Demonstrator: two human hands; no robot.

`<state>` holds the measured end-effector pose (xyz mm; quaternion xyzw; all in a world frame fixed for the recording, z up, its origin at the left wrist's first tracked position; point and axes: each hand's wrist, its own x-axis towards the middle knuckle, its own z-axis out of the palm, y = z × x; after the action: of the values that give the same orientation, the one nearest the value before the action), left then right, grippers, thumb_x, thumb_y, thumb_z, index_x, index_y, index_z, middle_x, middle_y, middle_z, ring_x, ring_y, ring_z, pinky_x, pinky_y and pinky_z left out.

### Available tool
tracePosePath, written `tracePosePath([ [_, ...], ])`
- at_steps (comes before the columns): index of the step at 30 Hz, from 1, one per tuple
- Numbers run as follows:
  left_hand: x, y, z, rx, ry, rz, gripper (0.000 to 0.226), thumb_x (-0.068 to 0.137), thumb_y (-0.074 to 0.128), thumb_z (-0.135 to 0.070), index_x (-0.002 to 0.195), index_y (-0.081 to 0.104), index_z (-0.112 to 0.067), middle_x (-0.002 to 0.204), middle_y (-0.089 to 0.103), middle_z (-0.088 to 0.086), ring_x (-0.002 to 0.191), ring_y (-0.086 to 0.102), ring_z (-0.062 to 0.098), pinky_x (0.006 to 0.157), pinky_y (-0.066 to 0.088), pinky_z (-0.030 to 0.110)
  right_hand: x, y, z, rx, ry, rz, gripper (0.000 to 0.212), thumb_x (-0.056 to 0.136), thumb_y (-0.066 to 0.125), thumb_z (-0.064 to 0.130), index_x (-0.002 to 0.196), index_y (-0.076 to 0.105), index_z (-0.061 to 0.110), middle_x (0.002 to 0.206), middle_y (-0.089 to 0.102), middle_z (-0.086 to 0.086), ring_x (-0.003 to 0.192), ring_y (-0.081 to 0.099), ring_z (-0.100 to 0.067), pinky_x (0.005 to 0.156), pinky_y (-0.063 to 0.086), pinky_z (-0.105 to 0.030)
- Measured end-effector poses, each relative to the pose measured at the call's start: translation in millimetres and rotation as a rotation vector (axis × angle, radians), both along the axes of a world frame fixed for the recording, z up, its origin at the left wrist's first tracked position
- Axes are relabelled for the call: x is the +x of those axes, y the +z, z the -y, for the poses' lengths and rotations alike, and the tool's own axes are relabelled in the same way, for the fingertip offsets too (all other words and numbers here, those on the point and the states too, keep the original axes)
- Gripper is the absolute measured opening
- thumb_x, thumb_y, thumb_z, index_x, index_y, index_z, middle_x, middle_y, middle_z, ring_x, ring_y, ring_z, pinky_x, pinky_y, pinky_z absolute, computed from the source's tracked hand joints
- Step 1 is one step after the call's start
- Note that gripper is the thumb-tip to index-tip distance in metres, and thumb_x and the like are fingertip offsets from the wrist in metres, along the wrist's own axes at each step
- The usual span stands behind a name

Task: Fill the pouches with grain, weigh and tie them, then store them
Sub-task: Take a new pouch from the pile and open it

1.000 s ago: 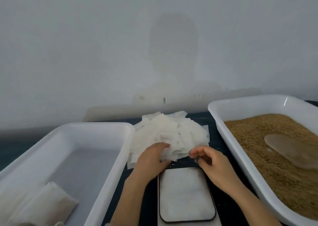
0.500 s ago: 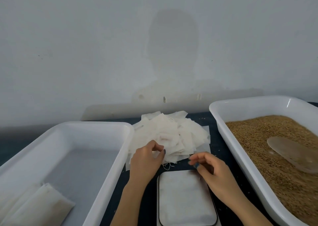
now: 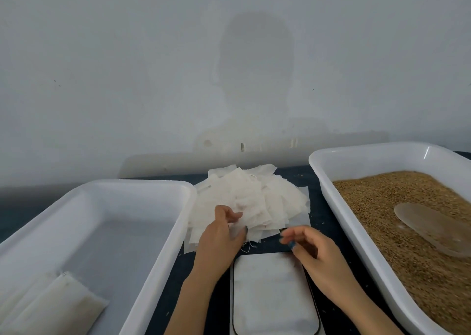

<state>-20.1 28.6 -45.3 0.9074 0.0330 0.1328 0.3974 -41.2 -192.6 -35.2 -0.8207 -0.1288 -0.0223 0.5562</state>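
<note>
On the dark table (image 3: 316,181), pouch pile (image 3: 242,194) and scale (image 3: 272,291) lie between storage tray (image 3: 142,184) and grain tray (image 3: 362,156).

A: Entry, central lane?
B: Dark table (image 3: 300,179), narrow, walled by left tray (image 3: 127,197) and grain tray (image 3: 369,161). Pouch pile (image 3: 244,194) blocked the far end, scale (image 3: 272,296) the near.
A: Open room?
B: Above both trays.

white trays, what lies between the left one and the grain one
Head view: a pile of empty pouches, then a scale nearer, the left hand pinching a pouch, the right hand empty.
</note>
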Motion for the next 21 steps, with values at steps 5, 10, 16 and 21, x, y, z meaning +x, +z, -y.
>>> tracePosePath([
  [5,1.3,-3.6,0.3,0.222,0.056,0.124,0.016,0.098,0.056,-0.022,0.11,0.064,-0.029,0.101,0.069,-0.015,0.091,0.063,0.007,0.079,0.052,0.026,0.9,0.9,0.7,-0.014,-0.005,0.006,0.03,0.094,0.059,-0.002,0.1,0.068,0.026,0.095,0.071,0.026,0.096,0.065,0.006,0.08,0.046,-0.006],
  [10,-1.4,7.8,3.6,-0.476,0.116,0.134,0.014,0.102,0.046,-0.01,0.098,0.054,-0.02,0.092,0.067,-0.003,0.084,0.068,0.018,0.066,0.052,0.015,0.2,3.4,1.4,-0.018,-0.01,0.012,0.033,0.093,0.061,-0.001,0.104,0.067,0.029,0.098,0.07,0.028,0.099,0.064,0.006,0.082,0.047,-0.007],
  [16,-9.5,24.7,15.1,-1.265,-0.205,-0.16,0.022,0.099,0.041,0.003,0.112,0.059,0.001,0.107,0.071,0.025,0.095,0.072,0.036,0.073,0.059,0.03,-4.2,7.5,-1.9,0.041,0.031,0.061,0.036,0.093,0.065,0.023,0.126,0.058,0.033,0.114,0.067,0.023,0.105,0.062,0.007,0.083,0.047,-0.009],
  [21,-15.1,34.4,8.2,-1.165,-0.362,-0.31,0.024,0.098,0.044,0.003,0.114,0.062,-0.001,0.104,0.072,0.024,0.09,0.073,0.032,0.07,0.059,0.028,-5.4,13.9,-2.4,0.191,0.055,-0.02,0.044,0.086,0.053,0.046,0.129,0.055,0.037,0.114,0.069,0.025,0.108,0.063,0.006,0.083,0.05,-0.011],
])
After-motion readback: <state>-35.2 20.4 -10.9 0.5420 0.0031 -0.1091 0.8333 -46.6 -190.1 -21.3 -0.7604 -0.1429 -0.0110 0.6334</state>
